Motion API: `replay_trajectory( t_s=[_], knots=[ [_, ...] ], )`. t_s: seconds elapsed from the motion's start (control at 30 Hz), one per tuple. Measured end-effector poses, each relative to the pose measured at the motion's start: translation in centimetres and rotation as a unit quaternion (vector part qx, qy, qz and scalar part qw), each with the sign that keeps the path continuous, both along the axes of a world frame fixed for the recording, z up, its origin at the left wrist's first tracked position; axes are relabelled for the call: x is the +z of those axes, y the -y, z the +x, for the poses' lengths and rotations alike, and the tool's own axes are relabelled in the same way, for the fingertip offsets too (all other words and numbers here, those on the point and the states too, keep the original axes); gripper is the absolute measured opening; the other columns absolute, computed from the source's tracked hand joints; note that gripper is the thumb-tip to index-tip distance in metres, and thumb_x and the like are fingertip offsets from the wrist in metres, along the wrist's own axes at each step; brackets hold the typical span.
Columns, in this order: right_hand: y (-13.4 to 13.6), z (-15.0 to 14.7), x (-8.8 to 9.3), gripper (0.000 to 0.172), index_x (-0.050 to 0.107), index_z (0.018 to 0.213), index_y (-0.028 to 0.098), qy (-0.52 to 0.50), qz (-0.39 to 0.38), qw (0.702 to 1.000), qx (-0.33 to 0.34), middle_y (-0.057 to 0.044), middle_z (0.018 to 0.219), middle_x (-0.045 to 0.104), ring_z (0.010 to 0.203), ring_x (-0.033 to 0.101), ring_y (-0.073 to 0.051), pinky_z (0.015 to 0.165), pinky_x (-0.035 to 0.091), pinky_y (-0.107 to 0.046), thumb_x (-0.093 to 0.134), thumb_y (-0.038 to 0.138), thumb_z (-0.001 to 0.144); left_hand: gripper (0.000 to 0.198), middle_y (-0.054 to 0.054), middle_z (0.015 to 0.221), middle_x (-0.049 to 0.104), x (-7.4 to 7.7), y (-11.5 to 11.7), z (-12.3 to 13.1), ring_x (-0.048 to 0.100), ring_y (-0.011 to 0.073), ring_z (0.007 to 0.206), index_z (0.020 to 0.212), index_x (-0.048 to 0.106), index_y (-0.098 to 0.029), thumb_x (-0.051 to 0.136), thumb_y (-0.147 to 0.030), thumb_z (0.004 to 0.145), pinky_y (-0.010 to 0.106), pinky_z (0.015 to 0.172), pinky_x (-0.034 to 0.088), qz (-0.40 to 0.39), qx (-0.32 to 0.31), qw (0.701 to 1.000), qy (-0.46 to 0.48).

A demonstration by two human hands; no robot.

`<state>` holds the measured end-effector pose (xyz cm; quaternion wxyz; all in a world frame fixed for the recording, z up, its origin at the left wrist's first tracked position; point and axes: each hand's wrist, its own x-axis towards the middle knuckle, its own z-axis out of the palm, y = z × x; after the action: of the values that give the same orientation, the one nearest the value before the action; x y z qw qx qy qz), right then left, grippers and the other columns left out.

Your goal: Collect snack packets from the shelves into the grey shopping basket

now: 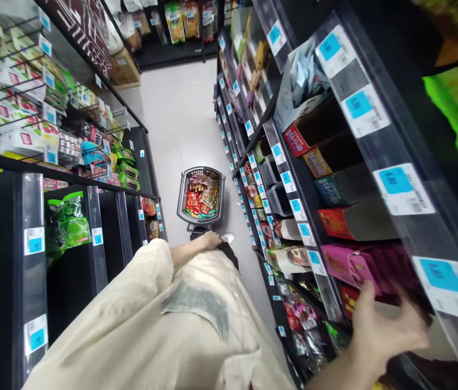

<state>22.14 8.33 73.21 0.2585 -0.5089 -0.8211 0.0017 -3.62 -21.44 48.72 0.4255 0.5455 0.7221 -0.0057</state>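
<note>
My right hand [387,325] reaches into the shelf at the lower right, its fingers apart, just below a pink box [346,265] filled with dark pink packets. A red box [348,300] lies partly behind the fingers. Down the aisle, my left hand [210,240] is closed at the near end of a grey basket [181,203], by its dark handle; the exact grip is too small to make out. Red and brown snack packets [202,195] lie inside the basket.
Shelves with blue price tags [395,181] rise close on the right. Hanging snack bags [21,108] and a black rack [34,216] line the left side. A pale floor [180,114] runs between them to a far shelf [172,54]. A cardboard box [125,67] stands at the far left.
</note>
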Motion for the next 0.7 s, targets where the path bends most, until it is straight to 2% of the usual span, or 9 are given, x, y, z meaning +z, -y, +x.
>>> replay_trajectory(
  t_s=[0.07,0.1,0.2,0.3,0.4,0.47,0.57,0.63,0.7],
  knots=[
    [2.4,-1.3,0.6,0.051,0.081,0.114,0.006,-0.077,0.007,0.997,-0.020,-0.025,0.101,0.079,0.096,0.076,-0.045,0.088,0.060,-0.058,0.071,0.048,0.086,0.018,0.022,0.107,0.076,-1.3,1.3,-2.3,0.073,0.0301,0.105,0.103,0.077,-0.012,0.065,-0.017,0.091,0.038,0.090,0.056,-0.043,0.028,0.999,-0.007],
    [3.8,-2.1,0.7,0.048,0.080,0.113,0.007,-0.121,-0.019,0.992,-0.024,-0.024,0.097,0.079,0.090,0.077,-0.042,0.084,0.062,-0.056,0.070,0.048,0.089,0.021,0.024,0.112,0.075,-1.9,1.8,-3.3,0.072,0.0307,0.109,0.106,0.077,-0.011,0.062,-0.018,0.094,0.039,0.092,0.056,-0.058,0.041,0.997,-0.005],
    [7.9,-5.2,-0.2,0.044,0.076,0.114,0.009,-0.187,-0.159,0.969,0.020,-0.018,0.090,0.079,0.076,0.077,-0.031,0.076,0.064,-0.047,0.064,0.047,0.095,0.026,0.019,0.121,0.072,-3.6,2.7,-5.6,0.070,0.0274,0.113,0.115,0.072,-0.011,0.060,-0.029,0.101,0.043,0.098,0.056,-0.092,0.070,0.993,0.020],
    [11.6,-8.8,-3.0,0.033,0.076,0.109,0.015,-0.088,-0.278,0.940,0.175,-0.015,0.103,0.080,0.096,0.077,-0.028,0.093,0.061,-0.045,0.054,0.037,0.097,0.034,0.011,0.125,0.069,-5.2,3.3,-7.1,0.068,0.0231,0.111,0.124,0.066,-0.015,0.064,-0.040,0.100,0.046,0.098,0.058,-0.114,0.095,0.987,0.061],
    [15.1,-12.3,-7.1,0.036,0.075,0.111,0.018,0.026,-0.399,0.867,0.297,-0.014,0.117,0.078,0.108,0.074,-0.025,0.102,0.056,-0.043,0.044,0.027,0.094,0.037,0.011,0.129,0.066,-6.5,4.6,-8.5,0.067,0.0228,0.111,0.128,0.064,-0.017,0.065,-0.040,0.100,0.045,0.095,0.059,-0.127,0.129,0.979,0.099],
    [17.6,-14.0,-10.1,0.038,0.073,0.113,0.017,0.070,-0.490,0.817,0.295,-0.015,0.117,0.077,0.105,0.074,-0.025,0.099,0.056,-0.042,0.043,0.030,0.094,0.037,0.011,0.130,0.066,-7.3,5.9,-9.7,0.067,0.0229,0.111,0.130,0.063,-0.017,0.065,-0.040,0.100,0.045,0.095,0.060,-0.138,0.157,0.971,0.116],
    [21.3,-14.9,-14.1,0.037,0.073,0.109,0.018,0.086,-0.602,0.759,0.233,-0.016,0.116,0.077,0.105,0.073,-0.029,0.099,0.055,-0.042,0.049,0.041,0.091,0.039,0.011,0.131,0.065,-8.6,8.7,-11.6,0.067,0.0235,0.112,0.131,0.062,-0.017,0.065,-0.039,0.100,0.045,0.095,0.060,-0.169,0.199,0.956,0.131],
    [23.2,-14.4,-15.9,0.038,0.073,0.103,0.019,0.087,-0.640,0.738,0.193,-0.014,0.109,0.079,0.102,0.074,-0.029,0.097,0.056,-0.041,0.052,0.047,0.088,0.040,0.011,0.132,0.065,-9.4,10.6,-13.1,0.067,0.0238,0.113,0.132,0.062,-0.017,0.065,-0.039,0.099,0.046,0.095,0.060,-0.195,0.221,0.945,0.139],
    [24.4,-13.4,-16.8,0.041,0.072,0.098,0.020,0.093,-0.657,0.734,0.147,-0.013,0.105,0.080,0.102,0.075,-0.031,0.096,0.056,-0.041,0.052,0.054,0.087,0.040,0.011,0.132,0.065,-10.1,12.3,-14.7,0.067,0.0240,0.113,0.132,0.062,-0.017,0.066,-0.039,0.099,0.046,0.095,0.059,-0.218,0.240,0.934,0.148]
  ],
)
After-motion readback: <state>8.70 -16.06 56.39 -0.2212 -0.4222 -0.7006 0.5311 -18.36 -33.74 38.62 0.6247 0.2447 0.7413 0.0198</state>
